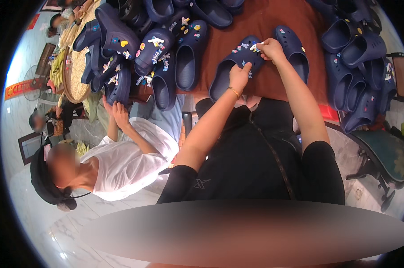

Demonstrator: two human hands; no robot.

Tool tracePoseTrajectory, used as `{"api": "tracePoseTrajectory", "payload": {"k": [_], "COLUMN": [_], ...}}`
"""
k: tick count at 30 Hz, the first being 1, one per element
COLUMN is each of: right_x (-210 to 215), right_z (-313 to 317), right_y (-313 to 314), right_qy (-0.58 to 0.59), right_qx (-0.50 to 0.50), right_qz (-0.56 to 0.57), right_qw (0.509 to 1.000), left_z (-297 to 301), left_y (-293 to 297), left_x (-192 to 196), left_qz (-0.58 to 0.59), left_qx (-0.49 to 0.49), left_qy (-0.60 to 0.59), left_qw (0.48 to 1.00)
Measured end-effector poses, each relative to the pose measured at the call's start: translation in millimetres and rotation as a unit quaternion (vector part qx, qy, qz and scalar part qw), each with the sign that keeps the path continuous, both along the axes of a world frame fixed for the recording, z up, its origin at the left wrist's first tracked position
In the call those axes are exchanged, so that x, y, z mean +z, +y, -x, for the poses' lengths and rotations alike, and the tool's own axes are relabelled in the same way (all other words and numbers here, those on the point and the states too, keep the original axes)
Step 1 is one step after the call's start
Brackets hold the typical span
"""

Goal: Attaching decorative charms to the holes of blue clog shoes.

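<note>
The navy clog (231,67) lay on the reddish-brown table (264,22) straight ahead of me, its long axis slanting from the near left to the far right: the open heel end pointed back toward my left side and the rounded toe pointed away to the right. Small coloured charms dotted its upper. My left hand (240,76) was closed over the middle of the upper, thumb and fingers clamped on the clog, a gold bangle (233,92) at the wrist. My right hand (270,48) was at the toe end, its fingertips pinched shut on a small white charm (254,46) that touched the clog's upper. Just to the right of that hand lay a second navy clog (295,51). More navy clogs were heaped on the far left (117,35) and stacked along the right edge (354,67). To my near left, a person in a white shirt (126,161) held another decorated clog (119,85) in both hands.
</note>
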State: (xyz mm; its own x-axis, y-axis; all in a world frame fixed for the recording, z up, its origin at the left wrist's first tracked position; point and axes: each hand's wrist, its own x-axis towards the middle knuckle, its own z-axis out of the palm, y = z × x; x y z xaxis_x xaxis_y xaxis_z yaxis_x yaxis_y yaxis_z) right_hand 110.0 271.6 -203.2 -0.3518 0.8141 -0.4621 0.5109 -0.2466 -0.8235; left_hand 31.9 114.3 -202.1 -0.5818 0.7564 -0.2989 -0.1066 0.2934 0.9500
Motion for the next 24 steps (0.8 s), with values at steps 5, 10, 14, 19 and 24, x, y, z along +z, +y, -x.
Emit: {"api": "tracePoseTrajectory", "payload": {"k": [5, 10, 14, 19, 24], "right_x": [-10, -15, -2, 40, 76], "right_z": [1, 5, 3, -26, -62], "right_y": [19, 11, 3, 9, 40], "right_qy": [-0.086, -0.060, -0.097, -0.104, -0.275], "right_qx": [0.117, 0.103, 0.056, 0.087, 0.015], "right_qz": [-0.047, -0.077, -0.083, -0.375, -0.465], "right_qw": [0.988, 0.990, 0.990, 0.917, 0.841], "left_z": [1, 3, 2, 0, -1], "left_y": [1, 0, 0, -1, -2], "left_x": [-7, -5, -14, -25, -21], "left_qz": [0.015, 0.066, 0.025, 0.015, 0.028], "left_qx": [-0.005, 0.002, 0.010, 0.026, 0.007], "left_qy": [0.000, 0.122, 0.045, 0.054, 0.069], "left_qw": [1.000, 0.990, 0.999, 0.998, 0.997]}}
